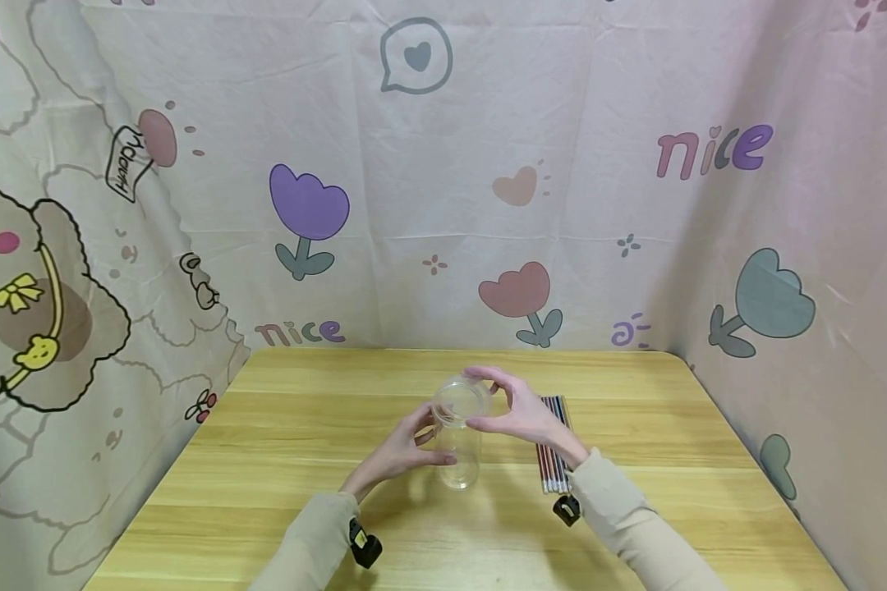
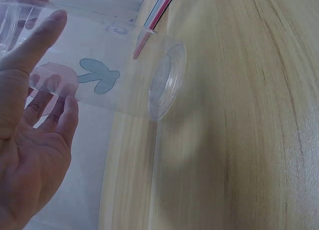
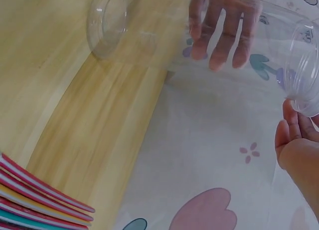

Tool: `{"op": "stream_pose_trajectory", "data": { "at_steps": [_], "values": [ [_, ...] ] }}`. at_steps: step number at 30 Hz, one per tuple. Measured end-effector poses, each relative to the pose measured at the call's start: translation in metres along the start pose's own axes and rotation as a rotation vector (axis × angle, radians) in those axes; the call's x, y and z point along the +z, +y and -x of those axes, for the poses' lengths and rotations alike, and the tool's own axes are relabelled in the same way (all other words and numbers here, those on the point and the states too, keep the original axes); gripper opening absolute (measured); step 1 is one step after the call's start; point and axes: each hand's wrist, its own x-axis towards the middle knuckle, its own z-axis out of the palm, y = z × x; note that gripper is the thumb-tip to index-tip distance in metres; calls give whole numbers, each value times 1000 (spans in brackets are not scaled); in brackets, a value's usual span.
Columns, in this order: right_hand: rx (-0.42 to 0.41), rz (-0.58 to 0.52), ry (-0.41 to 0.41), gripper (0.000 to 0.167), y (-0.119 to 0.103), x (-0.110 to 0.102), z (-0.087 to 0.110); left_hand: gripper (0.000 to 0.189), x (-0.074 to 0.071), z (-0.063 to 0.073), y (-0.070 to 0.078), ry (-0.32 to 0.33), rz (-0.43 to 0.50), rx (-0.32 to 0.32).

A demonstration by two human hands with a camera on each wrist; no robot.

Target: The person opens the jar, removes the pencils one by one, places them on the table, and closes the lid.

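A clear plastic jar [image 1: 460, 474] stands roughly upright in front of me; whether its base touches the table is hard to tell. My left hand [image 1: 402, 450] grips the jar's body, its thumb on the near side and its fingers visible through the wall in the right wrist view. At the top, my right hand [image 1: 521, 412] holds the clear round lid [image 1: 461, 397] by its rim between thumb and fingers. From the right wrist view, the lid sits at the jar's mouth; its threads cannot be made out.
Several striped pencils [image 1: 553, 460] lie side by side on the wooden table [image 1: 281, 492], right of the jar and partly under my right forearm. A patterned cloth [image 1: 429, 164] hangs behind the table and along both sides. Small black cameras [image 1: 365, 544] are on my wrists.
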Motion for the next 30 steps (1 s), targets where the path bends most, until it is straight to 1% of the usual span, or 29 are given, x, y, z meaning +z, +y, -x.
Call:
{"op": "stream_pose_trajectory", "data": {
  "at_steps": [9,17,24,30],
  "values": [
    [-14,13,-17,70,-6,4,-4,88,-1,0,-1,0,-2,-19],
    [-12,20,-35,71,-6,7,-6,92,-1,-1,-2,-5,-11,-11],
    [-16,26,-19,71,-7,9,-5,93,-1,-1,-2,-8,-15,2],
    [-17,35,21,72,-5,12,-4,92,-1,-1,-2,-6,-8,2]
  ]
}}
